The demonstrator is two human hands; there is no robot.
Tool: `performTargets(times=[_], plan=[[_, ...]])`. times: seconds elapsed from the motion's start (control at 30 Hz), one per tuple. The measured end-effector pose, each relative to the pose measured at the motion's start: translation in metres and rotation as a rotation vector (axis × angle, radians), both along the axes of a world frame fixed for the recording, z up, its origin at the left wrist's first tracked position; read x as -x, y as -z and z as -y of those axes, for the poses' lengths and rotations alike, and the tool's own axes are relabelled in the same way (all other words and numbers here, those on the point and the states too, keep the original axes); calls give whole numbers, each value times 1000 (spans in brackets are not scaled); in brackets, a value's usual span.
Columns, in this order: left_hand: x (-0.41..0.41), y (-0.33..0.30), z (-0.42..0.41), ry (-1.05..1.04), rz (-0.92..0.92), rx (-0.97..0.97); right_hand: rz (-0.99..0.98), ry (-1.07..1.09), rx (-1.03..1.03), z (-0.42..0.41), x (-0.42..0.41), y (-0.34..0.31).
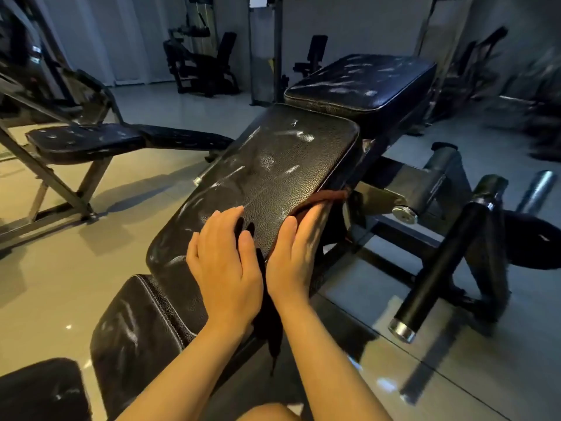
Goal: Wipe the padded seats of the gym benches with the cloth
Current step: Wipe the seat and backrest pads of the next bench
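A black padded bench seat point(267, 174) streaked with white marks slopes away from me in the middle of the view. My left hand point(226, 262) lies flat on its near end with fingers straight. My right hand point(296, 247) presses a dark reddish-brown cloth point(329, 196) against the seat's right side edge, fingers straight. Most of the cloth is hidden under that hand; a dark strip hangs down between my wrists. A second pad point(361, 83) lies beyond, and a lower pad point(142, 323) sits near me.
Another bench point(85, 141) with a marked black pad stands at the left on a metal frame. Black foam rollers point(434, 268) and steel bars jut out at the right. Gym machines point(200, 62) stand at the back on a pale tiled floor.
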State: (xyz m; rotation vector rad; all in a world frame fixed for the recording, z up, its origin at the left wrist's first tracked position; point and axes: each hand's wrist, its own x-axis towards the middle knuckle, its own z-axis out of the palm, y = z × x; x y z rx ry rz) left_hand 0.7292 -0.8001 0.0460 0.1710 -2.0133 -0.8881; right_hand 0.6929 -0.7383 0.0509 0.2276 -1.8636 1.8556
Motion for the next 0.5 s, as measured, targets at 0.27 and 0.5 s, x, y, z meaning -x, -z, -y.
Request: performTargets(times=[0.27,0.5], plan=[[0,2,5,67,15,-32,27,138,25,-30,57,-53],[-1,2,6,87,14,-45,27,120,-47,-3,15,-15]])
